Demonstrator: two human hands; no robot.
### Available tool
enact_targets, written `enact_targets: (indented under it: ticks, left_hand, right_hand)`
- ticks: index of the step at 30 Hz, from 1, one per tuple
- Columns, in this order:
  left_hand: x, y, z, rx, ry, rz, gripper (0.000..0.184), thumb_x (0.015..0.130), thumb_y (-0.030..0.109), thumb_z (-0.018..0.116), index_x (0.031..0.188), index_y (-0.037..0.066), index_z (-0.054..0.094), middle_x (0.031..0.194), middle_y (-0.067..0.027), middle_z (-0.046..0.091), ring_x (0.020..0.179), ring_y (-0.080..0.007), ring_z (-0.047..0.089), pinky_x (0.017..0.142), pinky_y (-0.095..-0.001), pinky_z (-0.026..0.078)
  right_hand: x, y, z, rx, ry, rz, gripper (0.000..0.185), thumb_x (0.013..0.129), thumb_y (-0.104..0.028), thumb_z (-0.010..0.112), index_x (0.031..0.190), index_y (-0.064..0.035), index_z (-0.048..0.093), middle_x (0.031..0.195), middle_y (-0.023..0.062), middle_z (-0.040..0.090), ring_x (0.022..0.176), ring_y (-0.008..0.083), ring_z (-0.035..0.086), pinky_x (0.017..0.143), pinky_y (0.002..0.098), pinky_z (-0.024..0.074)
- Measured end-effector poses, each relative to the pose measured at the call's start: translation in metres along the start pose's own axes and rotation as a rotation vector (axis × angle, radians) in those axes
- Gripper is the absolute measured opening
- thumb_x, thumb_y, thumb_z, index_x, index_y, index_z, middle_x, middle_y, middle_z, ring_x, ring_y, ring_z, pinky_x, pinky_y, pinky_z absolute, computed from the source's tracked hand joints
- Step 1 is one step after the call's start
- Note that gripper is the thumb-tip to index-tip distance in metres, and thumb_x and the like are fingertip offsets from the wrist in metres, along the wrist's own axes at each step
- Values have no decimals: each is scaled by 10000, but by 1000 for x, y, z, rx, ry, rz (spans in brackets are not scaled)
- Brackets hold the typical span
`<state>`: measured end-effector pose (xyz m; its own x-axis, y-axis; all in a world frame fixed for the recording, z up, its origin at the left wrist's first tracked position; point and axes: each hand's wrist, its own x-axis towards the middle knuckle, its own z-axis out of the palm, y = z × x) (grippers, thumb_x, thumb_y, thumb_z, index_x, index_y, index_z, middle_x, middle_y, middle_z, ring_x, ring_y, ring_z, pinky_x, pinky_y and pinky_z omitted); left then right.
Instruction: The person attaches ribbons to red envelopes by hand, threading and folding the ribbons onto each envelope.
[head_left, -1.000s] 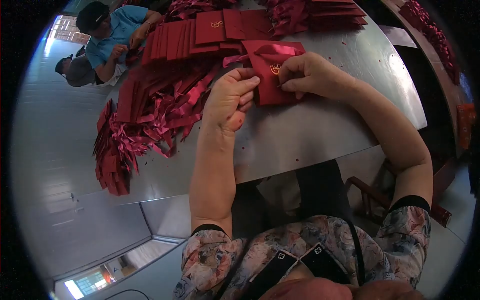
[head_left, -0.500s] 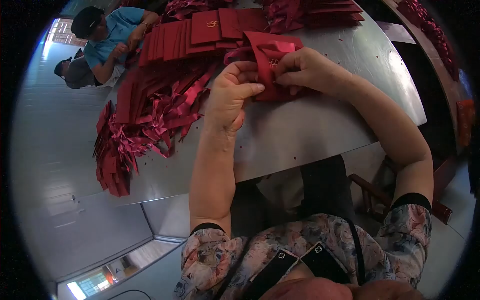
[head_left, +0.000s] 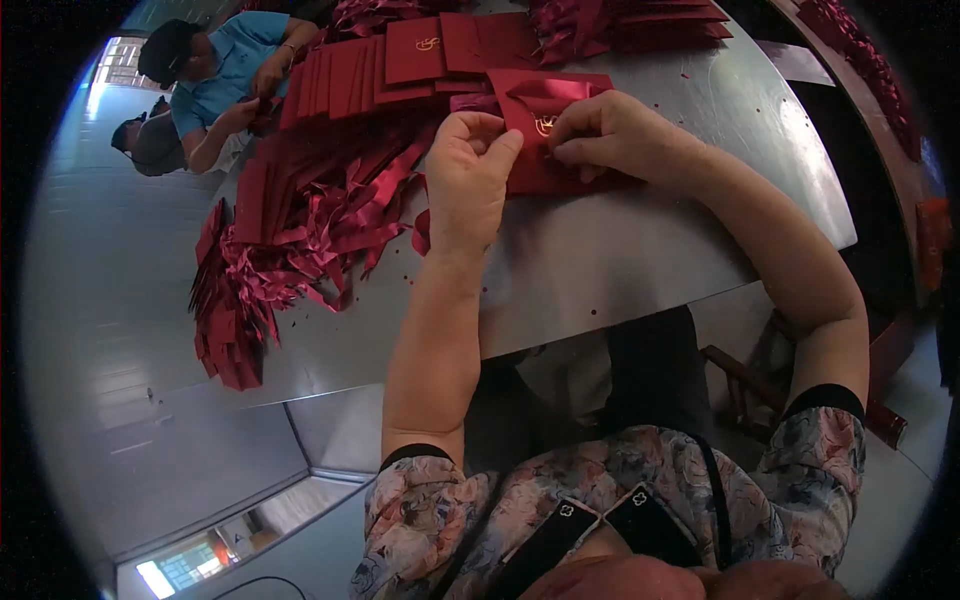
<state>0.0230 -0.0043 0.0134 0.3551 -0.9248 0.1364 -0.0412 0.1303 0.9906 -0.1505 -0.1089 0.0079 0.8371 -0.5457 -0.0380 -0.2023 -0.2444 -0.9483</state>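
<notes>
A red packet (head_left: 535, 165) with a gold emblem and a shiny ribbon across its upper part lies on the metal table (head_left: 600, 260) before me. My left hand (head_left: 472, 165) is closed at the packet's left edge, thumb against curled fingers, with a ribbon by it; a loop of ribbon (head_left: 421, 232) shows beside the wrist. On the packet's front, near the emblem, my right hand (head_left: 610, 135) has its thumb and forefinger pinched together. What lies between those fingertips is too small to make out.
Red packets (head_left: 350, 80) stand in a row behind my hands. Packets with tangled ribbons (head_left: 320, 225) cover the table's left side, and more are stacked (head_left: 670, 25) at the back. A person in a blue shirt (head_left: 235, 65) sits at the far left, another person (head_left: 150, 140) beyond.
My left hand has turned, its thumb now pointing up, and a ribbon loop has come into view beside its wrist. The packet's left side, bent inward half a second ago, looks flatter.
</notes>
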Motion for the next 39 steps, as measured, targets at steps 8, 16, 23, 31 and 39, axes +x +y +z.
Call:
enact_targets:
  ticks: [8,16,23,31,39]
  left_hand:
    - [-1,10,-12,-133,3,-274,166,841,33,669,994,8,610,728,-16,617,528,-67,521,467,-207,352]
    - [-4,11,-2,-120,-56,-244,188,850,13,668,1028,0,609,803,-31,659,584,-95,593,509,-220,454]
    - [-5,11,-2,-161,-94,-232,206,851,25,678,1044,4,610,846,-51,678,639,-102,631,545,-223,500]
    - [-5,6,1,-133,-91,-216,185,860,21,642,1041,-6,619,792,-42,649,641,-118,629,565,-230,527]
    - [0,4,-7,-263,-105,-341,265,899,3,587,1163,24,595,812,-5,629,629,-104,572,551,-250,466]
  right_hand:
    - [1,6,9,-153,167,-324,165,815,-78,693,960,0,683,853,109,692,790,187,657,733,295,520]
    - [-1,-4,12,-362,280,-541,136,818,-65,670,944,-16,653,910,140,658,843,282,659,747,362,518]
    - [1,-1,13,-535,320,-638,114,805,-15,652,907,-10,601,892,116,612,833,301,615,713,359,506]
    - [-12,-19,27,-978,240,-727,204,738,5,612,937,8,572,941,123,541,855,303,602,732,391,511]
    - [-2,-5,19,-487,360,-541,102,818,-49,646,905,-3,671,842,121,639,788,269,651,712,350,536]
